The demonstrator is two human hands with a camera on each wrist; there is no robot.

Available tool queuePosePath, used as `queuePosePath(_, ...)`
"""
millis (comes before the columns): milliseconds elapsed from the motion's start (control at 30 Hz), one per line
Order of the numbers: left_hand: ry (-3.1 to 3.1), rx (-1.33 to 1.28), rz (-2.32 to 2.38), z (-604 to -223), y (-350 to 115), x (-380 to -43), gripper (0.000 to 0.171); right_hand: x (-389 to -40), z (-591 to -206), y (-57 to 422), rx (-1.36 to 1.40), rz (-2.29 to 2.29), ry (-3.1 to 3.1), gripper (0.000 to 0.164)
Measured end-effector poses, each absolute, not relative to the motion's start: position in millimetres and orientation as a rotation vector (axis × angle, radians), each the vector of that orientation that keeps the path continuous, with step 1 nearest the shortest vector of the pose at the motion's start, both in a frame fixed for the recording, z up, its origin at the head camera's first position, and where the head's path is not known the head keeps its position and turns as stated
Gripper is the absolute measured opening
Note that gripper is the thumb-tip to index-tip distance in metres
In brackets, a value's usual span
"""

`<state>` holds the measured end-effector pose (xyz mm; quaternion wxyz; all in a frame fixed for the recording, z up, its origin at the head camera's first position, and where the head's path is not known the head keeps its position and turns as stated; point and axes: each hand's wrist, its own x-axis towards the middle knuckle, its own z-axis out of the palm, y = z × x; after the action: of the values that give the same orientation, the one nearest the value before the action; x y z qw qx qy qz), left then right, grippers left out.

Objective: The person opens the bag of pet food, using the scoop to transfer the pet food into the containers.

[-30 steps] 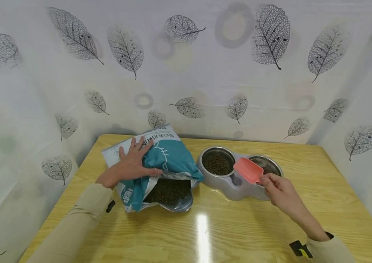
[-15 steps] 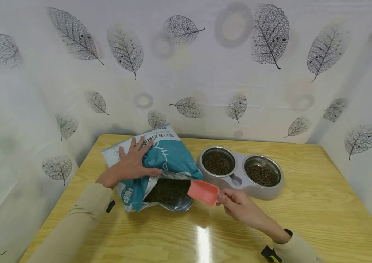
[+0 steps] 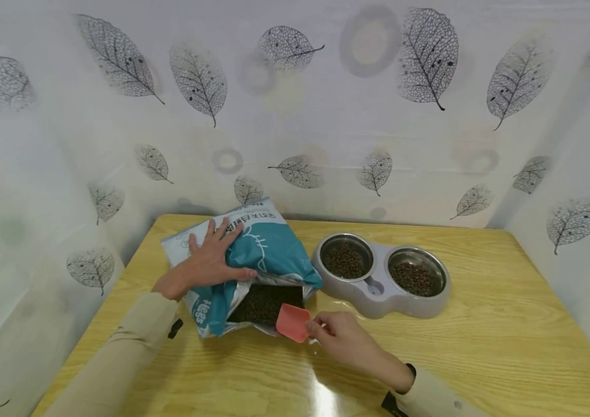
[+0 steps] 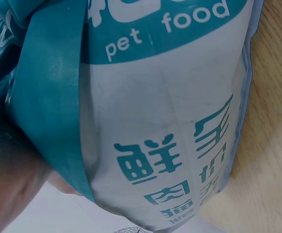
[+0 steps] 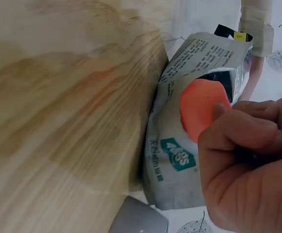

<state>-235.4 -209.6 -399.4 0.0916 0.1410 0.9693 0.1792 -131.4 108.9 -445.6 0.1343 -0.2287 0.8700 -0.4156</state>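
Note:
A teal and white pet food bag (image 3: pixel 274 246) lies on its side at the table's left, its mouth facing the front. Brown kibble (image 3: pixel 261 307) shows inside. My left hand (image 3: pixel 208 258) rests on top of the bag with fingers spread. In the left wrist view the words "pet food" are printed on the bag (image 4: pixel 141 97). My right hand (image 3: pixel 344 339) pinches the handle of a coral-pink scoop (image 3: pixel 292 322), whose blade overlaps the right corner of the bag's mouth. In the right wrist view the scoop (image 5: pixel 204 104) appears before the opening, with my right hand (image 5: pixel 253 160) curled at its handle.
A grey double-bowl stand (image 3: pixel 378 298) sits right of the bag. Its left metal bowl (image 3: pixel 346 236) and right metal bowl (image 3: pixel 415 251) both contain kibble. The wooden table (image 3: pixel 509 324) meets a leaf-patterned curtain (image 3: pixel 326 127) along its back edge.
My right hand has carried the scoop from above the right bowl leftward and down to the bag's mouth, uncovering the bowl. My left hand and the bag stay in place.

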Motion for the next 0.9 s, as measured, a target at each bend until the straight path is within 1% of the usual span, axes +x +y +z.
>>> queuePosePath(133, 2.88, 0.42, 0.531, -399.5, -210.0, -235.9, 0.119, -133.6, -440.5, 98.2, -0.703, -1.143, 2.565, 0.037)
queuePosePath(300, 2.884, 0.415, 0.519, -400.2, -210.1, -236.8, 0.119, -138.5, -438.5, 85.6, -0.725, -1.129, 2.549, 0.044)
queuePosePath(533, 2.891, 0.417, 0.515, -402.9, -209.2, -237.4, 0.119, -142.3, -452.2, 74.5, -0.51, -1.4, 2.277, 0.041)
queuePosePath(667, 2.889, 0.413, 0.518, -403.1, -208.9, -237.7, 0.12, -139.0, -459.2, 72.8, -0.379, -1.558, 2.084, 0.042)
queuePosePath(900, 2.876, 0.406, 0.535, -400.3, -209.5, -236.8, 0.12, -136.3, -457.7, 80.0, -0.302, -1.686, 1.97, 0.047)
